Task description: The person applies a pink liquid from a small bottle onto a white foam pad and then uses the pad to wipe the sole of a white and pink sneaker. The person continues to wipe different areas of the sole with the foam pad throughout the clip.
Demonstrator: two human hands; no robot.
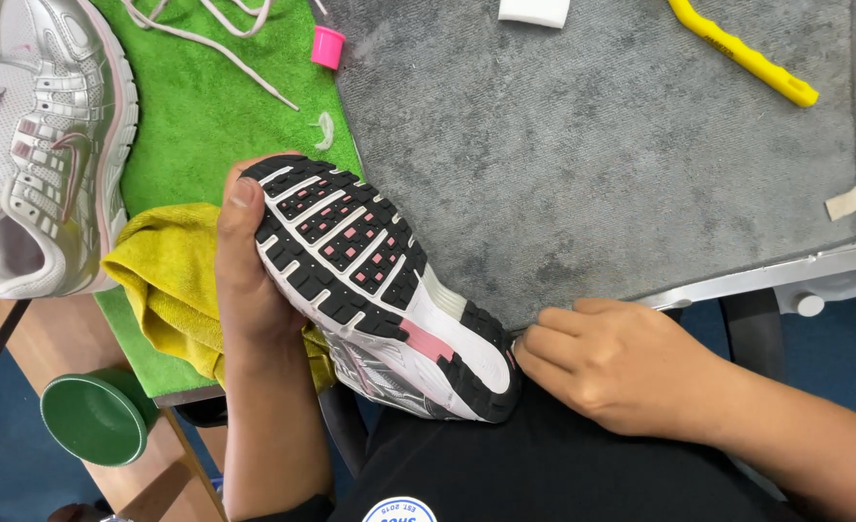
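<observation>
My left hand (246, 280) grips the toe end of a sneaker (379, 280) turned sole up, its black, white and pink tread facing me. The shoe rests over my lap, partly on a yellow cloth (162, 280). At the shoe's heel my right hand (607, 362) has its fingers curled, the fingertips touching the heel edge. Whether it holds anything small is hidden. A matching silver and pink sneaker (46, 145) lies upright at the far left on a green mat (215, 106), with loose white laces (217, 29) beside it.
A grey mat (621, 155) covers the table ahead. On it lie a yellow tool (742, 50) at the back right and a white block (534, 10) at the top edge. A pink cap (328, 46) sits on the green mat. A green round lid (94, 418) is lower left.
</observation>
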